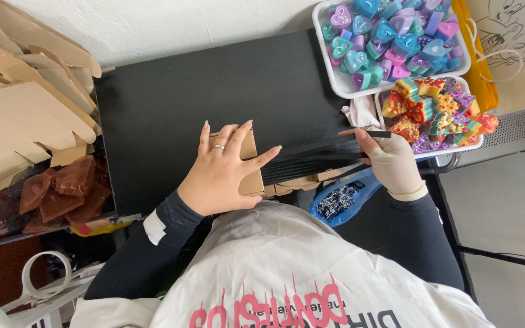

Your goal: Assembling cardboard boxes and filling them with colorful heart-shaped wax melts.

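Flat, spread left hand (pixel 223 173) on the small cardboard box (pixel 247 167) — right hand (pixel 390 161) pinching a thin dark stick (pixel 375 134).

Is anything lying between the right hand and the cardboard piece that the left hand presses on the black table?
Nothing visible does. The left hand lies flat on the cardboard piece, and the right hand, holding a thin dark strip, is apart from it, with only bare black table between them.

Flat tan cardboard piece (pixel 249 159) (partly covered) on black table (pixel 171 97) near edge
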